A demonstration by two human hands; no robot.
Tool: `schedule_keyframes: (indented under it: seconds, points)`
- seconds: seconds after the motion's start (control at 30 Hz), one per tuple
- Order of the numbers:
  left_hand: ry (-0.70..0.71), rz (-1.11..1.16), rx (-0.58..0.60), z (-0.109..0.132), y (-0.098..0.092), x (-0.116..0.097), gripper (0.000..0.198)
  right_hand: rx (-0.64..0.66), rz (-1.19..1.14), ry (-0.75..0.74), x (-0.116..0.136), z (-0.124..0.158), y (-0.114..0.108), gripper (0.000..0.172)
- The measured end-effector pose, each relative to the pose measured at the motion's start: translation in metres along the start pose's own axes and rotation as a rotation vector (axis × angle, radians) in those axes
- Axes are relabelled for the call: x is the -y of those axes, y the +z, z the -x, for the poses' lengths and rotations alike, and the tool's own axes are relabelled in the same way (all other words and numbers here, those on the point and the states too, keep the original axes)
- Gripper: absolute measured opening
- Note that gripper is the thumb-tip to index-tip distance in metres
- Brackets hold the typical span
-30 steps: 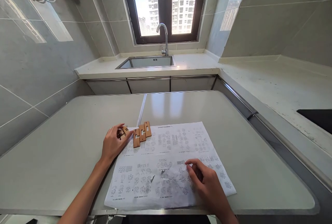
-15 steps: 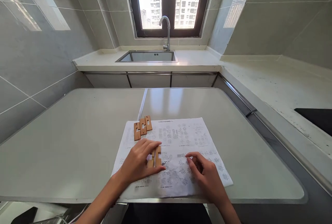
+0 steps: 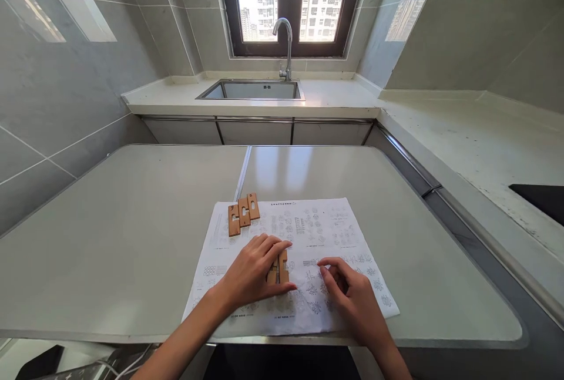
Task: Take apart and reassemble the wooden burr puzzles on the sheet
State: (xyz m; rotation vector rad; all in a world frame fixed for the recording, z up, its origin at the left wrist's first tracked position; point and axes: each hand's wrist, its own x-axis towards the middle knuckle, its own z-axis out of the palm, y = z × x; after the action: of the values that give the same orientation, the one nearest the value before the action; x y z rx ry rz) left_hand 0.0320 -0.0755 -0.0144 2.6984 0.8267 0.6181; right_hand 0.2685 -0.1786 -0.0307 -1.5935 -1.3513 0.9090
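My left hand (image 3: 252, 269) spans a small group of flat, notched wooden pieces (image 3: 283, 273), thumb at their near end and fingertips at their far end. They lie side by side on a printed paper sheet (image 3: 324, 221), partly covered by the hand. My right hand (image 3: 352, 295) rests over the sheet's right part with its fingers curled together. Whether it holds anything is hidden. Three more wooden pieces with cut-outs, the left one (image 3: 234, 228), the middle one (image 3: 243, 220) and the right one (image 3: 253, 212), lie in a stepped row at the sheet's upper left corner.
The sheet lies near the front edge of a pale table (image 3: 132, 239). Behind the table stands a counter (image 3: 163, 95) with a sink (image 3: 258, 98) and a tap (image 3: 288, 54). Another counter (image 3: 476, 133) runs along the right, bearing a dark flat object (image 3: 540, 201).
My left hand has slid to the right across the sheet, taking the wooden pieces along. My right hand has stayed nearly in place. The view has shifted slightly.
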Motion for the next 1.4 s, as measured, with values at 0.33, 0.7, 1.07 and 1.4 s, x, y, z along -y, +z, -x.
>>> schedule_keyframes:
  seconds: [0.33,0.7,1.07,1.4]
  points:
    - [0.005,0.015,-0.016,0.004,0.003,0.002,0.069,0.0,0.021,0.019,-0.001,0.0,0.001,0.046]
    - [-0.011,0.069,0.032,0.011,-0.008,0.007,0.079,-0.013,0.013,0.014,0.0,0.0,0.002,0.049]
    - [-0.037,0.066,0.046,0.022,-0.018,0.017,0.078,-0.038,0.021,0.031,0.0,0.001,0.004,0.045]
    - [-0.033,0.059,0.037,0.024,-0.016,0.02,0.075,-0.005,0.042,0.042,0.0,-0.001,0.001,0.043]
